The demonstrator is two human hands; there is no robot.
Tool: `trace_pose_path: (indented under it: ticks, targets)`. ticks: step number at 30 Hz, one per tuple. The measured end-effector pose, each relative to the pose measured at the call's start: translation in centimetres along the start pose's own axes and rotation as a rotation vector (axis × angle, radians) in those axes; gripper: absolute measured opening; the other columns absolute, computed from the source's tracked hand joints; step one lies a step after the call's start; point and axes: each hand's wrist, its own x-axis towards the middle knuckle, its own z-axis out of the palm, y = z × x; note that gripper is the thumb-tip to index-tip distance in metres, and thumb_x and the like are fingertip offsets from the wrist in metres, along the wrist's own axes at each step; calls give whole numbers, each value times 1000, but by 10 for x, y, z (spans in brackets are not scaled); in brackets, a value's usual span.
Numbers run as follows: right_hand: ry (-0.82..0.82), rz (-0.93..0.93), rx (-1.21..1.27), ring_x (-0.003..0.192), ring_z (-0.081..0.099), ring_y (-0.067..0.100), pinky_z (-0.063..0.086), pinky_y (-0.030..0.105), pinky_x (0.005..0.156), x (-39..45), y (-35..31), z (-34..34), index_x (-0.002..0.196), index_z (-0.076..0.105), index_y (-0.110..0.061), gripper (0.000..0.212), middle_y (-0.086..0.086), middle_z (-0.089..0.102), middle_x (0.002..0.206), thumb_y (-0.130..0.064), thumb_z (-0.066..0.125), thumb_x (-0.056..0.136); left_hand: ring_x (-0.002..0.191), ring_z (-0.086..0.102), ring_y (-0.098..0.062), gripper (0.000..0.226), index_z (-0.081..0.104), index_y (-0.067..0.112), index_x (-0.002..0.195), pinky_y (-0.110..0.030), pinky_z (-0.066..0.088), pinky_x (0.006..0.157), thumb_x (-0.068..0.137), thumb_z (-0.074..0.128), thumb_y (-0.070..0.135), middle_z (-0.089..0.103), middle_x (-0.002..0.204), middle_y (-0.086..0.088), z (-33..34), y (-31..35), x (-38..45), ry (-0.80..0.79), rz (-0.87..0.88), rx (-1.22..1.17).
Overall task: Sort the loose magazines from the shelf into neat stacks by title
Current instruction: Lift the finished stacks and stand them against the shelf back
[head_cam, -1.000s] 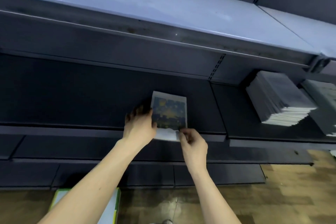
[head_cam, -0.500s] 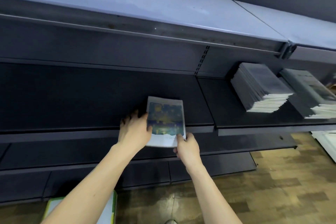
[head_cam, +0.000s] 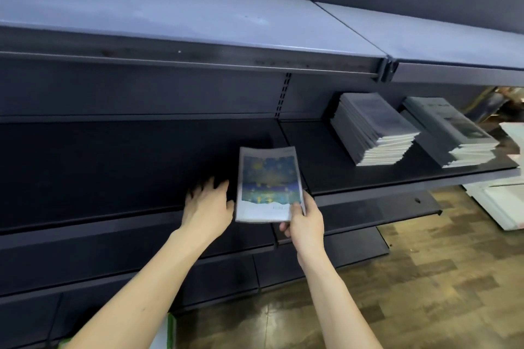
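- Right hand [head_cam: 304, 222] pinches the near right corner of the magazine bundle [head_cam: 268, 184], thumb on the cover and fingers curled beneath; it alone carries the load.
- Left hand [head_cam: 208, 207] sits just left of the bundle with fingers spread and relaxed, holding nothing; whether it touches the bundle's edge I cannot tell.
- Risk, as I judge it: with a one-corner grip, the far end could droop and the copies could fan out or slide off the front lip of the shelf [head_cam: 113, 167]. Thin glossy covers slip easily against each other, so a quick swing towards the stacks on the right would cause it.
- A second risk: setting this title on a stack of another title, since those covers look grey and different from here.
- The bundle looks like several thin copies pressed together, with a white border around a blue night-sky picture dotted with yellow, and a white strip with small print, too blurred to read, at the near end.
- It hovers over the front edge of the shelf, near the upright where two bays meet.
- Right of the bundle, on the next bay, stand a grey stack [head_cam: 374, 129] and beyond it a second stack [head_cam: 450, 133], both fairly neat.
- Below the bundle lies a wooden floor [head_cam: 425, 278], with pale sheets [head_cam: 499, 204] at far right.
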Motion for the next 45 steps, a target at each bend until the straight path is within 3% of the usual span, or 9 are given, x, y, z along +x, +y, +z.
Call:
trace_pose_path:
  ticks: [14,28,39,45]
  targets:
    - [143,-78,195,51,51,13,42,24,47,22,-27,-147,126,58,-28,34,4,70,102,-12,38,104,134,36,-30,57,33,23,149,-43,27,113,95,49,30,37,149,-8,27,150,3,74,223,112]
    - [138,-86,230,56,50,13,43,23,50,44,-16,-284,120,58,-35,30,0,70,105,-16,39,104,145,20,-31,61,27,20,152,-45,21,117,96,48,31,29,154,-10,73,280,-18,115,285,118]
    - [59,-99,233,55,51,12,44,21,49,71,-13,-312,126,57,-31,31,2,70,106,-18,41,104,144,21,-32,62,28,21,151,-45,23,116,94,50,31,30,154,-10,83,312,-14,133,242,169]
    - [50,-122,219,54,50,14,43,24,49,96,-24,-312,123,60,-32,33,0,71,103,-15,40,103,133,35,-33,57,39,22,143,-46,33,108,88,53,29,43,142,-10,85,319,15,153,232,171]
